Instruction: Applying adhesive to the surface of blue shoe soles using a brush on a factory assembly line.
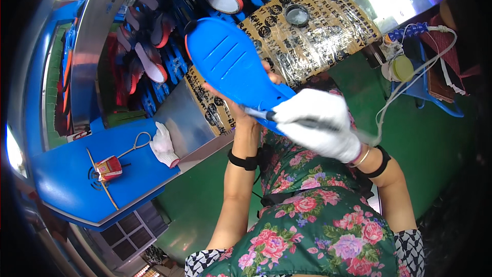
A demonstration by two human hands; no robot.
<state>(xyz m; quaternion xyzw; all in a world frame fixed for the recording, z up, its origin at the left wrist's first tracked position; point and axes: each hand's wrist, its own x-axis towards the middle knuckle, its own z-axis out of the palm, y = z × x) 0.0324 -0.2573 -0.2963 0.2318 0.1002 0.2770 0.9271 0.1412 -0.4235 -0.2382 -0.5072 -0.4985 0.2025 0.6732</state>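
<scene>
My bare left hand point(237, 110) grips a shoe point(230, 54) from beneath, its fingers showing along both edges. The shoe's blue underside faces up, with three slits near the toe; a dark and red edge shows at the toe. My right hand point(318, 120), in a white glove, is closed round a thin, dark-handled brush-like tool point(264, 115). The tool's tip meets the shoe's heel end near its side edge. Motion smears the glove and part of the tool.
Printed tape covers the brown worktop point(328, 31), where a round dish point(297, 16) stands. Several shoes point(151, 61) sit on a rack with blue slats. A blue ledge point(66, 174) bears a white glove point(163, 146) and a red packet point(108, 168). A pale cable point(397, 92) hangs at right.
</scene>
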